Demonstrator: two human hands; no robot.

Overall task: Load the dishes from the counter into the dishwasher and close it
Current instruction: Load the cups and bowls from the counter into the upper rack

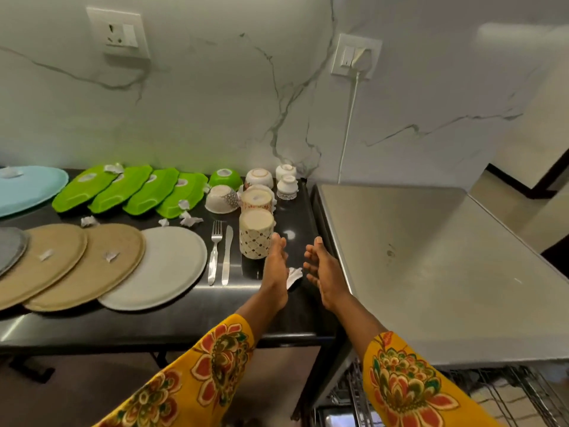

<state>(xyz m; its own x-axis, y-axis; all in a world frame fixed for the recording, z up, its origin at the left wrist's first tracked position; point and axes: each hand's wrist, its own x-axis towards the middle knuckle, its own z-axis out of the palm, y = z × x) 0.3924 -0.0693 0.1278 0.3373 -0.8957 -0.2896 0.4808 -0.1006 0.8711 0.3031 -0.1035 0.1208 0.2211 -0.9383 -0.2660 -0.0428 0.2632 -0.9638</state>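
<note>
Head view: left hand (275, 266) and right hand (321, 272) spread, holding nothing, beside upturned mug (256, 237) on counter (172, 318)

White marble-look wall with grey veins (215, 97) beyond the hands; two white switch plates (118, 33), the right one with a plugged white cable (349, 118). Beige floor (508, 192), blurred, far right.

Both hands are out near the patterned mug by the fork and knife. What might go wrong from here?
1. The left hand is right beside the upside-down patterned mug; a nudge might tip it into the second mug close behind or the knife.
2. Crumpled paper scraps lie among the green trays; they may ride into the dishwasher rack.
</note>
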